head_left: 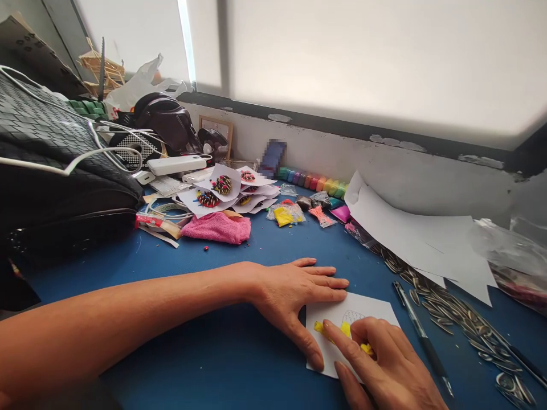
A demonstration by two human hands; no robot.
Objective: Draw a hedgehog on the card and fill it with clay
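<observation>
My left hand [294, 296] lies open with fingers spread, its fingertips and thumb at the left side of a small white sheet of paper [382, 307]. On the sheet is a pencil drawing [352, 315] with a rounded, patterned outline, partly covered. Yellow modelling clay [345, 328] sits on the drawing, some of it smeared to the left. My right hand [388, 364] presses its index finger onto this clay. Its other fingers are curled, and a bit of yellow clay shows between them; the palm is hidden.
Right of the sheet lie a pen [421, 327] and many striped sunflower seeds [465, 319]. Larger white sheets [419, 233] rest behind them. Farther back are an opened yellow clay packet [282, 215], a pink cloth [217, 228] and decorated cards [222, 185]. A black bag [64, 188] stands left.
</observation>
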